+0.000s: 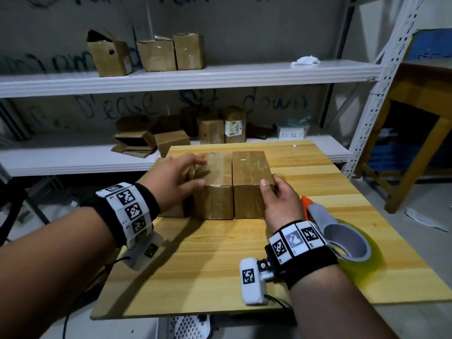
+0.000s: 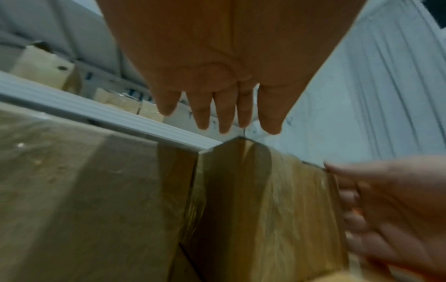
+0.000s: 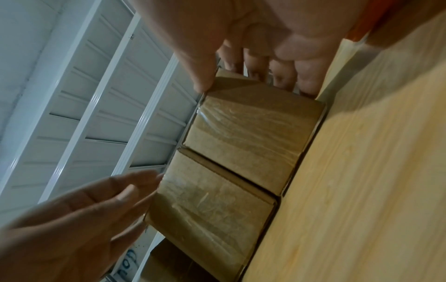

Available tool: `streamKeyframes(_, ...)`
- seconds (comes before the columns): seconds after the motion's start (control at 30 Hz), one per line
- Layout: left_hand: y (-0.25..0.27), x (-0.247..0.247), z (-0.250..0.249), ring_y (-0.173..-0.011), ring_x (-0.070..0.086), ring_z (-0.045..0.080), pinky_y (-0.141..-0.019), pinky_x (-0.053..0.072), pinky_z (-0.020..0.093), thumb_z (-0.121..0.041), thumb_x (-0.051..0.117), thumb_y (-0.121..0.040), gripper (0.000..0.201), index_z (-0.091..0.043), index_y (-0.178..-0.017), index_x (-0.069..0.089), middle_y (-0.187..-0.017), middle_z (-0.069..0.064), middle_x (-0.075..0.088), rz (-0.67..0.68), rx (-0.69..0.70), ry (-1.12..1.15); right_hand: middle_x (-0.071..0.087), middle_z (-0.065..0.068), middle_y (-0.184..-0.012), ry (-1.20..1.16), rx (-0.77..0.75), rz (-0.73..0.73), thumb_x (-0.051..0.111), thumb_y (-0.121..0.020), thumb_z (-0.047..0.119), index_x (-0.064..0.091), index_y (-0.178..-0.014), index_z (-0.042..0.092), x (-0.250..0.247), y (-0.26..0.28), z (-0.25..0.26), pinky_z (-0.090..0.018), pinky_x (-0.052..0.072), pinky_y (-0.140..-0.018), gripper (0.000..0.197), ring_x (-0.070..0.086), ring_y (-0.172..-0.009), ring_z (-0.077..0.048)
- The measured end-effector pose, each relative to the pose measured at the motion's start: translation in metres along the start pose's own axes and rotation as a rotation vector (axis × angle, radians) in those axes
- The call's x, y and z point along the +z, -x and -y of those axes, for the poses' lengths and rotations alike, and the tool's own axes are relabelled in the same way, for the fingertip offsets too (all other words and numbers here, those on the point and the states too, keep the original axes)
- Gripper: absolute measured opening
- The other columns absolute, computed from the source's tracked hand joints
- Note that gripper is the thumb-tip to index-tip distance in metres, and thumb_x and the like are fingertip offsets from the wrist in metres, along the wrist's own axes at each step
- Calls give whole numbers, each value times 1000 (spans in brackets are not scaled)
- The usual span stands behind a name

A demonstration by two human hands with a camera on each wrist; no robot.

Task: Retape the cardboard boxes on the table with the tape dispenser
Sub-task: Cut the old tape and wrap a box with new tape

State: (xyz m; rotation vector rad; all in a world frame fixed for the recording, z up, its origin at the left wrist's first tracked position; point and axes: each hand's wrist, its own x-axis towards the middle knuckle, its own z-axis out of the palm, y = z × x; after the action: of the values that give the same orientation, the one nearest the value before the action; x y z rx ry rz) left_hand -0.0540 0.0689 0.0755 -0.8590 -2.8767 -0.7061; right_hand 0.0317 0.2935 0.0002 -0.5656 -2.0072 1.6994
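Two brown cardboard boxes, wrapped in clear tape, stand side by side on the wooden table [image 1: 220, 265]. My left hand [image 1: 195, 172] hovers with straight fingers over the left box [image 1: 216, 196], at its left edge. My right hand [image 1: 269, 184] grips the near right corner of the right box [image 1: 249, 167], thumb on top and fingers down its right side. The right wrist view shows that grip [image 3: 241, 80] on the right box [image 3: 253, 137], with the left box [image 3: 212, 209] beside it. The grey and orange tape dispenser [image 1: 342, 231] lies on the table behind my right wrist, untouched.
A third box [image 1: 175, 211] stands left of the pair, mostly hidden by my left hand. White metal shelves [image 1: 195, 74] behind the table carry several more cardboard boxes. A wooden table [image 1: 428, 94] stands at the right. Bare tabletop lies in front of the boxes.
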Motion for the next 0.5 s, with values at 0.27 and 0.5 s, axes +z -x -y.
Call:
streamKeyframes(0.27,2,-11,32,-139,49,23,-105,44,37,-21,60,-102,38,-30,-139,61,-161,-6,43,-49,-345,115,64,7,-135,-44,-20,-20,62,-104,30,57,-146,23,-5,2,3,-37,52,-107,43,61,-122,-12)
streamKeyframes(0.5,8,4,39,-139,48,21,-72,47,20,-24,64,-100,39,-35,-137,63,-158,-16,44,28,-360,212,67,11,-125,-69,-16,-32,63,-103,29,59,-143,23,-6,-5,-4,-40,53,-108,41,64,-116,-12)
